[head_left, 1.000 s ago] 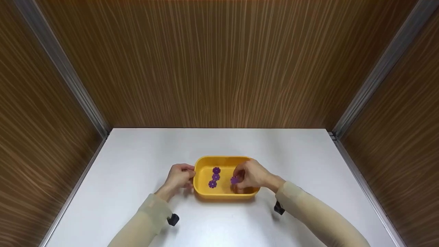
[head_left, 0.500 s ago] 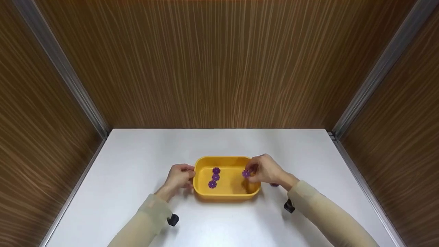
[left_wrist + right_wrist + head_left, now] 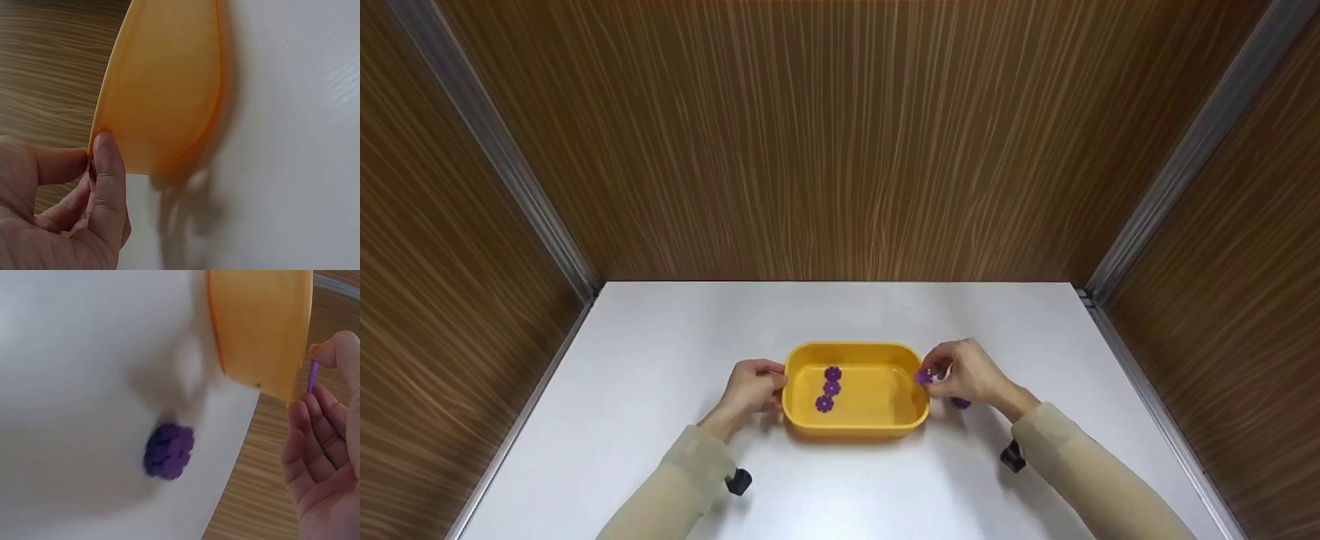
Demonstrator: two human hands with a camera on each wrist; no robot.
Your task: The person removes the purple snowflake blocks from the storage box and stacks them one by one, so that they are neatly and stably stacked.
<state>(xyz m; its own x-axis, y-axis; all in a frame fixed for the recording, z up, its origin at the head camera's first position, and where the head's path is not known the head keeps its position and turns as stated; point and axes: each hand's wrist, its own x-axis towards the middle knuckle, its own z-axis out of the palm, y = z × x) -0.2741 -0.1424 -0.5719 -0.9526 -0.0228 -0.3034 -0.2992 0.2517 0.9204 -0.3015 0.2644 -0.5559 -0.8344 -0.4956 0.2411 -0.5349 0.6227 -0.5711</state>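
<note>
My left hand (image 3: 751, 390) pinches the left rim of a yellow plastic tray (image 3: 856, 430); in the left wrist view the fingers (image 3: 108, 191) grip the tray's edge. Inside the tray three purple notched discs (image 3: 832, 388) lie in a line, left of the middle. My right hand (image 3: 971, 373) pinches another purple notched disc (image 3: 924, 376) by its edge, over the tray's right rim. Seen from the right wrist, this disc (image 3: 313, 376) is edge-on between thumb and fingers, beside the tray's rim. Below that hand a short stack of purple discs (image 3: 169, 451) stands on the table.
The white table (image 3: 675, 337) runs back to a brown wood-grain panel (image 3: 840, 142). Similar side panels (image 3: 457, 300) with metal corner strips (image 3: 510, 165) close in the left and right.
My right hand has moved right, from inside the tray to its right rim, carrying the disc. The stack on the table has come into view. My left hand stays put.
</note>
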